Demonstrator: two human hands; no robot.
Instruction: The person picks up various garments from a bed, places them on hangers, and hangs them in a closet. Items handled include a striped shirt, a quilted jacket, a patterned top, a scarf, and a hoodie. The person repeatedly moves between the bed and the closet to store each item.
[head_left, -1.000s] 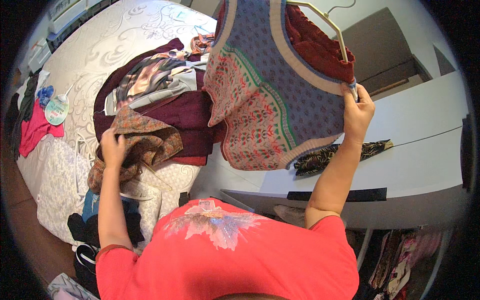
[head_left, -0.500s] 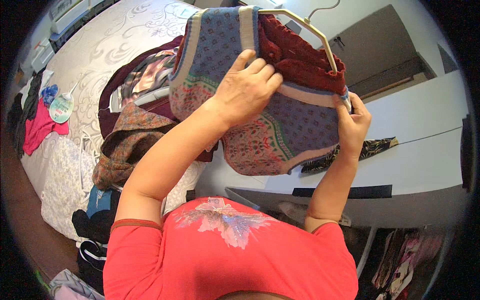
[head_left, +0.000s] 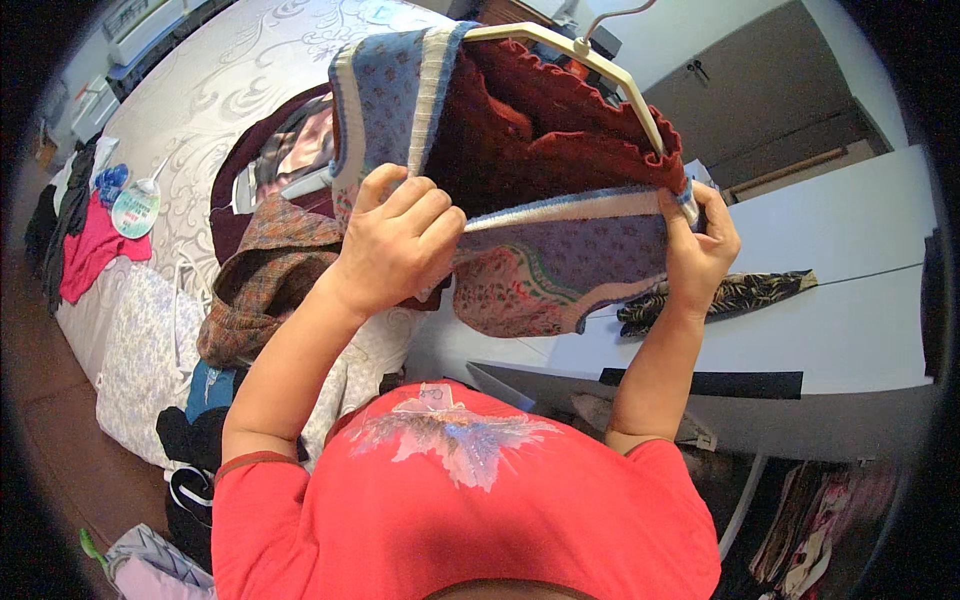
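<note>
A knitted vest (head_left: 620, 245), blue with a pink and green patterned lower part and cream ribbed trim, hangs over a cream hanger (head_left: 590, 60) with a metal hook. Inside it is a dark red garment (head_left: 540, 140) with a ruffled edge, draped on the same hanger. My left hand (head_left: 400, 240) is closed on the vest's cream trim and holds that edge apart. At the hanger's right end, my right hand (head_left: 703, 235) pinches the vest's shoulder between thumb and fingers.
A bed with a pale patterned cover (head_left: 230, 80) lies to the left. On it are a brown checked garment (head_left: 265, 270), a pink cloth (head_left: 95, 255) and other clothes. A white surface at right bears a black leaf-patterned cloth (head_left: 740, 300). Clothes fill a dark space (head_left: 810, 520) lower right.
My left hand has moved left and down with the vest's trim, spreading the opening wider. More of the dark red garment shows. My right hand has stayed almost in place.
</note>
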